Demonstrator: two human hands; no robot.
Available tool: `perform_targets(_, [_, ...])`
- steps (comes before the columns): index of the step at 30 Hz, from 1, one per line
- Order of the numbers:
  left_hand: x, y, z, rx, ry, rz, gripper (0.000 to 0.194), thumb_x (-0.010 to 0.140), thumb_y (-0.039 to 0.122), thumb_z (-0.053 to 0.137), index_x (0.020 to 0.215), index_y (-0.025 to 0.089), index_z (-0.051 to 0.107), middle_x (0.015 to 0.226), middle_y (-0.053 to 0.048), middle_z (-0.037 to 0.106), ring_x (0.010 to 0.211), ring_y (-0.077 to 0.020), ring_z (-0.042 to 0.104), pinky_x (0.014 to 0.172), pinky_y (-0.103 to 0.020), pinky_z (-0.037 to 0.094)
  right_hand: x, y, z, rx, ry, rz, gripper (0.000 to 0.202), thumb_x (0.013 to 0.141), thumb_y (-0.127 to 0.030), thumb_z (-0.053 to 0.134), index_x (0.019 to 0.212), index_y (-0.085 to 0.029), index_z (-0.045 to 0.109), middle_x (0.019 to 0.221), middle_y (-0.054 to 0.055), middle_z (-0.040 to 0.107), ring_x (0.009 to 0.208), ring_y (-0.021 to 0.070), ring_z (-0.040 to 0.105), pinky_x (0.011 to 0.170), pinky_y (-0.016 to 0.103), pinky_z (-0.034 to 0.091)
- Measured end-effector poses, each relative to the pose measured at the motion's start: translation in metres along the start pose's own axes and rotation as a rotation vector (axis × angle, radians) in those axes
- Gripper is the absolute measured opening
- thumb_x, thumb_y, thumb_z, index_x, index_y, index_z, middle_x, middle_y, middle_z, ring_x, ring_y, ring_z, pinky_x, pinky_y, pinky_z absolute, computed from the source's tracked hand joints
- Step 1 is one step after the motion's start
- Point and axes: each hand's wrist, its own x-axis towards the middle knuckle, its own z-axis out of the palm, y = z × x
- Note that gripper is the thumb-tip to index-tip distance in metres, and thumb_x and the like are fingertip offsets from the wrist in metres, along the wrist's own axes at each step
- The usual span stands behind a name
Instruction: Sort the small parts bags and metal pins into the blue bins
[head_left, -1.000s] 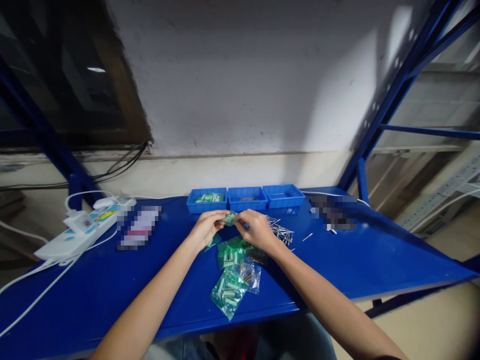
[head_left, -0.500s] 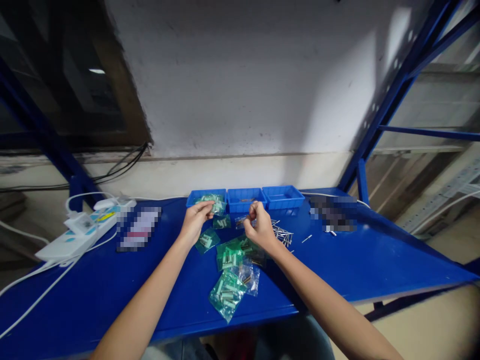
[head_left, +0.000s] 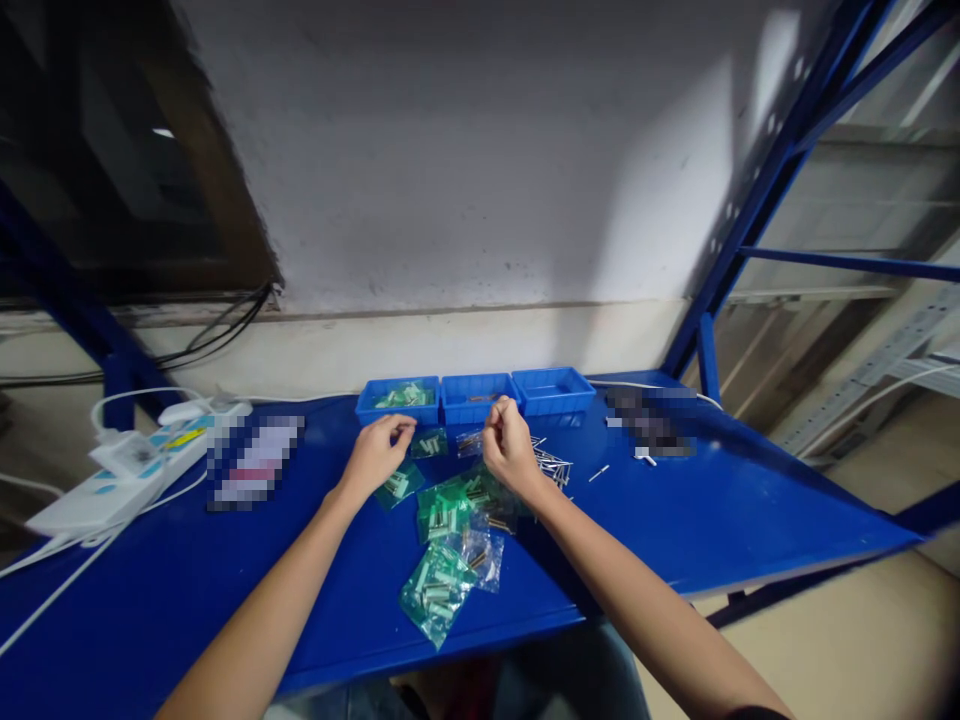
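My left hand (head_left: 381,448) is above the table in front of the left blue bin (head_left: 397,400), its fingers apart with nothing between them. Green bags of small parts lie in that bin. My right hand (head_left: 510,440) is closed in front of the middle blue bin (head_left: 477,411); what its fingers hold, if anything, is hidden. Between the hands lie a small green bag (head_left: 429,443) and a clear bag (head_left: 469,443). Closer to the front edge are a large green bag (head_left: 437,590) and a clear bag with brown parts (head_left: 491,562).
A right blue bin (head_left: 553,392) completes the row. Loose metal pins (head_left: 553,466) lie beside my right hand. A white power strip (head_left: 135,475) with cables and a blurred flat object (head_left: 259,460) are at the left. A dark blurred object (head_left: 651,422) is at the right.
The green bag that my left hand held over the left bin has been let go, and that hand has drawn back toward me. The whole view has shifted slightly.
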Motion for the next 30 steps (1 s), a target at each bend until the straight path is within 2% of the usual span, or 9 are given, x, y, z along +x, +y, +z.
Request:
perform_targets(5, [-0.015, 0.017, 0.011, -0.164, -0.113, 0.019, 0.015, 0.077, 0.030, 0.058, 0.085, 0.025, 0.070, 0.078, -0.003, 0.067, 0.069, -0.0183, 0.059, 0.068, -0.027, 0.043, 0.004, -0.001, -0.004, -0.055, 0.175, 0.058, 0.023, 0.073, -0.010, 0.042, 0.083, -0.023, 0.027, 0.072, -0.004, 0.029, 0.056, 0.0108, 0.031, 0.055, 0.025, 0.031])
perform_targets(10, [-0.019, 0.036, 0.020, -0.136, -0.186, 0.153, 0.016, 0.078, 0.031, 0.059, 0.090, 0.026, 0.068, 0.091, -0.004, 0.066, 0.090, -0.0223, 0.057, 0.093, -0.036, 0.036, 0.007, 0.001, -0.011, -0.107, 0.269, 0.107, 0.032, 0.065, -0.004, 0.042, 0.087, -0.023, 0.028, 0.075, -0.002, 0.027, 0.056, 0.0110, 0.030, 0.053, 0.025, 0.030])
perform_targets(16, [-0.014, 0.007, 0.017, 0.140, -0.124, 0.094, 0.024, 0.084, 0.035, 0.049, 0.099, 0.023, 0.065, 0.100, -0.008, 0.063, 0.097, -0.0263, 0.054, 0.090, -0.039, 0.038, 0.004, -0.004, -0.006, -0.085, 0.222, 0.083, 0.021, 0.076, -0.010, 0.044, 0.088, -0.022, 0.032, 0.076, -0.001, 0.033, 0.056, 0.0109, 0.034, 0.053, 0.025, 0.031])
perform_targets(19, [-0.013, -0.003, 0.016, 0.204, -0.161, 0.035, 0.025, 0.084, 0.037, 0.050, 0.100, 0.024, 0.064, 0.103, -0.008, 0.063, 0.100, -0.0270, 0.054, 0.090, -0.039, 0.038, 0.003, -0.018, -0.005, -0.072, 0.021, 0.093, 0.015, 0.084, -0.021, 0.047, 0.096, -0.021, 0.039, 0.071, -0.003, 0.040, 0.056, 0.0109, 0.040, 0.053, 0.025, 0.034])
perform_targets(22, [-0.015, 0.000, 0.018, 0.230, -0.213, 0.000, 0.026, 0.083, 0.037, 0.051, 0.103, 0.026, 0.063, 0.109, -0.007, 0.063, 0.104, -0.0280, 0.053, 0.089, -0.040, 0.038, 0.003, -0.033, -0.012, -0.129, -0.362, -0.007, 0.016, 0.085, -0.028, 0.049, 0.099, -0.021, 0.051, 0.072, -0.001, 0.050, 0.063, 0.0126, 0.048, 0.060, 0.026, 0.039])
perform_targets(24, [-0.017, 0.006, 0.019, 0.247, -0.235, -0.015, 0.026, 0.082, 0.035, 0.052, 0.104, 0.026, 0.062, 0.112, -0.008, 0.061, 0.106, -0.0295, 0.051, 0.089, -0.042, 0.038, 0.002, -0.043, -0.017, -0.171, -0.619, -0.087, 0.027, 0.081, -0.037, 0.056, 0.103, -0.021, 0.056, 0.083, 0.002, 0.056, 0.076, 0.0164, 0.052, 0.070, 0.031, 0.042])
perform_targets(26, [-0.018, 0.009, 0.021, 0.260, -0.237, -0.031, 0.026, 0.082, 0.035, 0.052, 0.104, 0.025, 0.062, 0.113, -0.009, 0.061, 0.107, -0.0309, 0.051, 0.089, -0.045, 0.036, -0.003, -0.054, -0.020, -0.188, -0.837, -0.140, 0.049, 0.072, -0.051, 0.064, 0.112, -0.023, 0.056, 0.098, 0.006, 0.057, 0.091, 0.0225, 0.052, 0.079, 0.039, 0.043])
perform_targets(28, [-0.018, 0.011, 0.022, 0.259, -0.227, -0.048, 0.026, 0.082, 0.035, 0.051, 0.104, 0.025, 0.062, 0.113, -0.009, 0.060, 0.107, -0.0314, 0.051, 0.090, -0.047, 0.036, -0.013, -0.063, -0.017, -0.181, -0.992, -0.185, 0.068, 0.062, -0.060, 0.068, 0.120, -0.027, 0.054, 0.112, 0.009, 0.054, 0.104, 0.0287, 0.047, 0.087, 0.047, 0.040])
perform_targets(30, [-0.018, 0.010, 0.023, 0.241, -0.206, -0.050, 0.030, 0.082, 0.035, 0.052, 0.110, 0.025, 0.060, 0.120, -0.009, 0.057, 0.111, -0.0315, 0.048, 0.093, -0.047, 0.034, -0.024, -0.069, -0.010, -0.182, -1.084, -0.224, 0.073, 0.060, -0.063, 0.068, 0.122, -0.029, 0.053, 0.121, 0.010, 0.050, 0.116, 0.0332, 0.040, 0.094, 0.052, 0.034])
